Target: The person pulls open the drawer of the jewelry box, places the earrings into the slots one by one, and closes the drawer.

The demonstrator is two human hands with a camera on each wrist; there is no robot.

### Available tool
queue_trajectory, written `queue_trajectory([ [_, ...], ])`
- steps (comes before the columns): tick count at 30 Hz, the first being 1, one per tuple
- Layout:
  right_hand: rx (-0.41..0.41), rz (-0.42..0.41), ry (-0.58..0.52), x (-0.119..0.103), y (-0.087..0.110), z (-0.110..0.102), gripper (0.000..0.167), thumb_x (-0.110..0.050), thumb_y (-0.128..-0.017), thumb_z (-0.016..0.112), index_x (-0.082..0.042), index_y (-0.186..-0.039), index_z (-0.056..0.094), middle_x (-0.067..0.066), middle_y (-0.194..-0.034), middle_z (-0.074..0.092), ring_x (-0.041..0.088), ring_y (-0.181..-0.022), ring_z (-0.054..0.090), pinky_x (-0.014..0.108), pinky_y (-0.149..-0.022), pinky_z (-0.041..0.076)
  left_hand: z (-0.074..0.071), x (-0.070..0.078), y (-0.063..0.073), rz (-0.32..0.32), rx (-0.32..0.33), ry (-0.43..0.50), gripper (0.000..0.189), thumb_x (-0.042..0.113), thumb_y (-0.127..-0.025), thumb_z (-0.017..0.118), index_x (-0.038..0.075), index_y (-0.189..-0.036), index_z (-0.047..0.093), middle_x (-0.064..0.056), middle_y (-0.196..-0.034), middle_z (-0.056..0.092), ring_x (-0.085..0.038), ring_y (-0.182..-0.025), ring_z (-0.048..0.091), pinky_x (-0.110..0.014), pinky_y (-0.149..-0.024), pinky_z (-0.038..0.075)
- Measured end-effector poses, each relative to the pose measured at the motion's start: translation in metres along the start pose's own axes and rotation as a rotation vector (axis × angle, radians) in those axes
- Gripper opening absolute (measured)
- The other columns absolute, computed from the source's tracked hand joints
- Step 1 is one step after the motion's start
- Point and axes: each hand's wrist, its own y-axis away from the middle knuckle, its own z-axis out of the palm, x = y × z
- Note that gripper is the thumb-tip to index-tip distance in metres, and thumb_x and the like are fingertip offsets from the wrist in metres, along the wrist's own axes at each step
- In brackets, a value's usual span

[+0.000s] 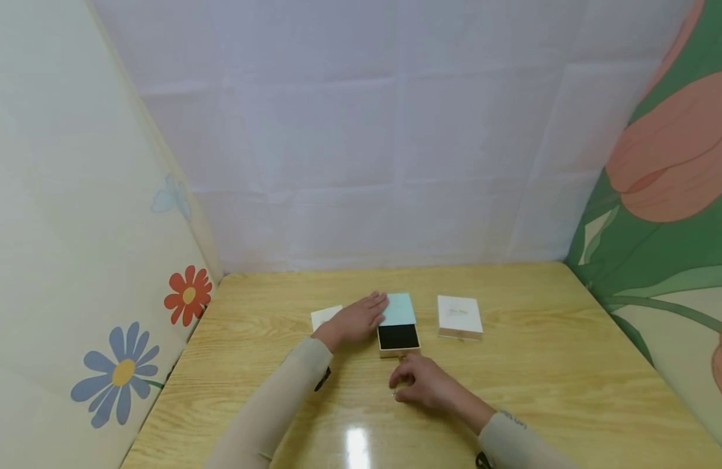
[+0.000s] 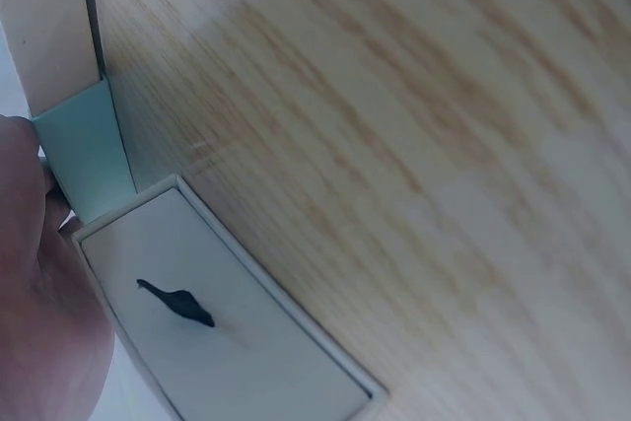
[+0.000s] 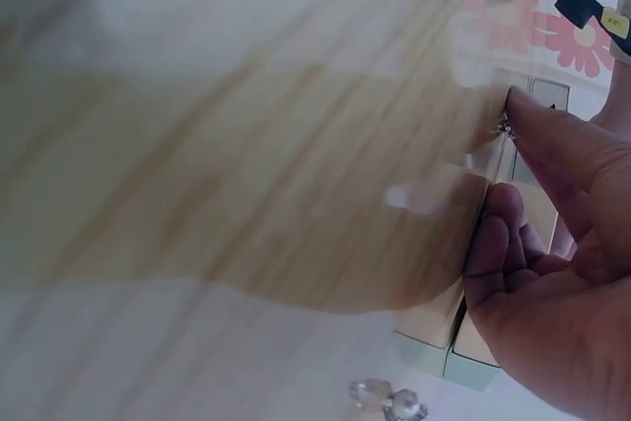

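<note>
My left hand point(image 1: 356, 320) rests with straight fingers on the left edge of a mint-green flap point(image 1: 398, 309). Joined to the flap at its near side is a small open box point(image 1: 399, 353) with a black inside. Just in front of that box, my right hand point(image 1: 428, 383) pinches a tiny sparkling piece of jewellery point(image 3: 505, 127) between thumb and index fingertips, its other fingers curled. The jewellery's exact kind is too small to tell. Under the left wrist, partly covered, lies a white square box point(image 2: 246, 352) with a dark curved mark on top.
A second white box point(image 1: 459, 315) with faint lettering stands right of the open one. Two clear faceted beads point(image 3: 389, 401) show low in the right wrist view. The glossy wooden table point(image 1: 267, 306) meets a white cloth backdrop point(image 1: 390, 163) and flowered side panels point(image 1: 659, 260).
</note>
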Motion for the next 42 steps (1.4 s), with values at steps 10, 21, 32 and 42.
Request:
queue_trajectory([
  [10,0.027,-0.071,0.066,-0.002,-0.003,0.001,0.007,-0.013,-0.082,0.081,-0.019,-0.082,0.077,-0.014,-0.084,0.062,0.012,-0.091,0.058,0.038,-0.088,0.052,0.0,0.0,0.0,0.008,-0.001,-0.012,0.055,0.034,-0.113,0.025,0.008,-0.162,0.02,-0.006,-0.169,0.018,-0.024,-0.157,0.012,-0.036,-0.127,0.017],
  [21,0.059,-0.082,0.099,-0.007,-0.007,0.004,0.004,-0.013,-0.084,0.078,-0.016,-0.087,0.079,-0.011,-0.087,0.07,0.022,-0.098,0.065,0.046,-0.095,0.052,0.001,-0.001,-0.001,0.02,0.013,-0.028,0.056,0.034,-0.113,0.026,0.007,-0.162,0.021,-0.007,-0.169,0.019,-0.024,-0.156,0.013,-0.038,-0.127,0.018],
  [32,0.056,0.054,-0.059,-0.01,-0.011,0.0,0.002,-0.011,-0.088,0.073,-0.012,-0.09,0.073,-0.006,-0.086,0.063,0.012,-0.081,0.056,0.029,-0.071,0.05,0.0,0.0,0.001,0.018,0.007,-0.023,0.055,0.033,-0.113,0.026,0.007,-0.162,0.021,-0.007,-0.169,0.018,-0.025,-0.156,0.012,-0.037,-0.127,0.017],
  [42,0.105,0.086,-0.119,-0.009,-0.012,-0.002,0.005,-0.009,-0.087,0.071,-0.013,-0.091,0.07,-0.006,-0.081,0.064,0.01,-0.075,0.059,0.021,-0.065,0.053,0.0,0.0,0.0,0.024,0.012,-0.017,0.055,0.033,-0.113,0.026,0.007,-0.162,0.02,-0.008,-0.169,0.017,-0.025,-0.156,0.012,-0.038,-0.127,0.017],
])
